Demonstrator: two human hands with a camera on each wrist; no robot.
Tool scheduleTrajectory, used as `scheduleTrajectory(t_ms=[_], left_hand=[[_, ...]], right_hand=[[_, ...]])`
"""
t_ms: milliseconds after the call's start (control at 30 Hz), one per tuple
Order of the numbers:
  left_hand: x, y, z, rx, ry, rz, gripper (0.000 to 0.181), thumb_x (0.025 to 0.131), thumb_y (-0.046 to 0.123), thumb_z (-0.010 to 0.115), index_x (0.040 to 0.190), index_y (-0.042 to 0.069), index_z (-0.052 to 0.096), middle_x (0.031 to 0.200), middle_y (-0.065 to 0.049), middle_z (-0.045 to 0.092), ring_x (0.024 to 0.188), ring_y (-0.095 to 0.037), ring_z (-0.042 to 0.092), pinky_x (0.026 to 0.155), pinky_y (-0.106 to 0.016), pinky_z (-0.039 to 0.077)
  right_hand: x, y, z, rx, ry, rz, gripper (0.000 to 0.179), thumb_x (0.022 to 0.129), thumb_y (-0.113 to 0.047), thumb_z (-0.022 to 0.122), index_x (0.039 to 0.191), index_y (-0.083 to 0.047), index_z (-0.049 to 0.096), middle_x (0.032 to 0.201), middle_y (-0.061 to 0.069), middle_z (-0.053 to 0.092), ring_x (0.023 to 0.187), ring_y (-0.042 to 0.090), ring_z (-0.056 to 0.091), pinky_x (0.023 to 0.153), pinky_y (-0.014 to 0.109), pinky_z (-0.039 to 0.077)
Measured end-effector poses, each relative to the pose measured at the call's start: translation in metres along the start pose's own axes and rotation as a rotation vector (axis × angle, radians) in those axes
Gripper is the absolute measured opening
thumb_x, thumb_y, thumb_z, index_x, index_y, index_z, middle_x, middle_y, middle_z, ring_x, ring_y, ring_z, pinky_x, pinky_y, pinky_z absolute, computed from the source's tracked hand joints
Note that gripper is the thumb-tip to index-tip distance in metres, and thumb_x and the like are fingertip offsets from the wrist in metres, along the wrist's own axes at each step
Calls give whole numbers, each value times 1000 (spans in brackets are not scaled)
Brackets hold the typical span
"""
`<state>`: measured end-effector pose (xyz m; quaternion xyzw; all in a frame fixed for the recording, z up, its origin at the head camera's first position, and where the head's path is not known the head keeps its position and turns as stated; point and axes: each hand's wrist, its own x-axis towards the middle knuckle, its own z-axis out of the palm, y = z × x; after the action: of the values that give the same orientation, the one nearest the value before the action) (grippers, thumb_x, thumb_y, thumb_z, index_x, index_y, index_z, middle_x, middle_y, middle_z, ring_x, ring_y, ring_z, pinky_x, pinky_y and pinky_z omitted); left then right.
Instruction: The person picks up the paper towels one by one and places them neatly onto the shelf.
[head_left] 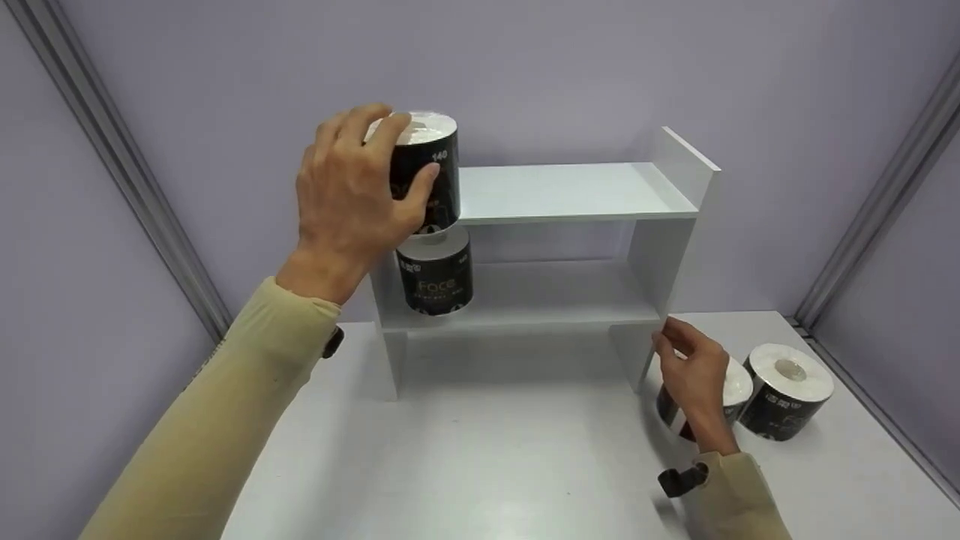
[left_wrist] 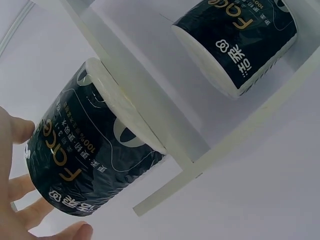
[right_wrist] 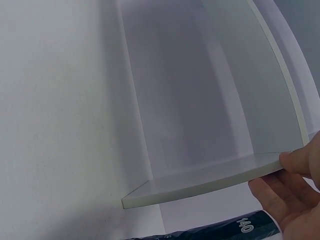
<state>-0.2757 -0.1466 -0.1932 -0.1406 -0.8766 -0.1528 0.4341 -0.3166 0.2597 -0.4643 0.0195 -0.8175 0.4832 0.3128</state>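
Note:
My left hand (head_left: 352,180) grips a black-wrapped toilet paper roll (head_left: 446,180) from its left side and top, at the left end of the top shelf. In the left wrist view, that roll's (left_wrist: 90,145) white lower end is right at the shelf edge. Below it, a second toilet paper roll (head_left: 436,281) stands upright on the middle shelf, at the left. My right hand (head_left: 694,367) pinches the front edge of the right side panel of the white shelf unit (head_left: 562,191); the right wrist view shows thumb and fingers (right_wrist: 295,162) on either side of that panel.
Two more toilet paper rolls stand on the white table (head_left: 480,465) right of the shelf unit; one roll (head_left: 739,386) is partly behind my right hand, the other roll (head_left: 787,390) farther right. Pale wall panels (head_left: 525,67) enclose the table at the back and sides.

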Motion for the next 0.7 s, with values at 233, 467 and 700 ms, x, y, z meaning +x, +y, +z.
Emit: scheduleTrajectory(t_ms=[233, 467, 700], left_hand=[[-3, 5, -3, 7, 35, 31, 46, 99, 39, 74, 134, 10, 71, 141, -14, 66, 129, -40, 57, 103, -55, 55], [-3, 8, -1, 14, 55, 66, 37, 101, 32, 72, 129, 8, 71, 135, -16, 67, 120, -41, 59, 98, -53, 57], [-6, 6, 3, 25, 65, 77, 29, 102, 20, 69, 127, 6, 71, 127, -17, 68, 114, -41, 59, 93, -52, 57]], right_hand=[[3, 2, 0, 5, 4, 9, 28, 101, -1, 69, 128, 2, 75, 116, 23, 78, 91, -20, 62, 79, 2, 53], [2, 2, 0, 8, 15, 7, 28, 100, 0, 70, 127, 2, 75, 115, 25, 78, 89, -19, 62, 78, 1, 53], [2, 1, 1, -6, 13, 5, 27, 100, -1, 70, 126, 1, 76, 114, 22, 79, 91, -14, 65, 78, 1, 52]])
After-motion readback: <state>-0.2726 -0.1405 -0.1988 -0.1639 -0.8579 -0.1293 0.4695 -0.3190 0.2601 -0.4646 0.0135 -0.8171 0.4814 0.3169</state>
